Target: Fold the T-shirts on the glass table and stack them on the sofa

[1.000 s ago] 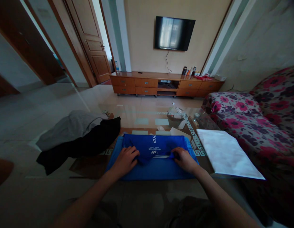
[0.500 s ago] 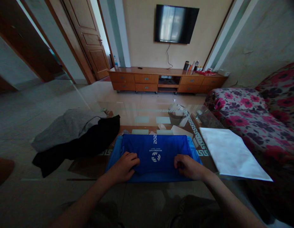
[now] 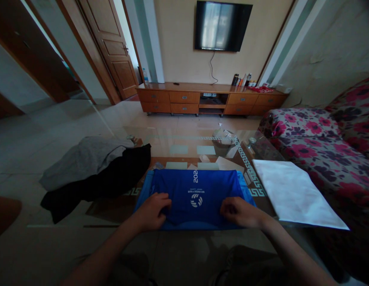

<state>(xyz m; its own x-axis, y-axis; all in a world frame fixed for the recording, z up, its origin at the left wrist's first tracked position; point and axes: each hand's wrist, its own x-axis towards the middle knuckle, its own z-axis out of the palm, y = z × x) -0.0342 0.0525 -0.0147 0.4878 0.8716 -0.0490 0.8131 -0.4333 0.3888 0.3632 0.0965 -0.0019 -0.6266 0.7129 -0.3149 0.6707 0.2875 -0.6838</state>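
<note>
1. The left hand and right hand each pinch the near edge of the folded blue shirt.
2. It lies flat on the glass table (dark clothes just beside).

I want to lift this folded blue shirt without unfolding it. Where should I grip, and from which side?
Probably both near corners of the blue shirt, coming from the near edge, where the left hand and right hand hold it: it lies flat and wide, layered.
</note>
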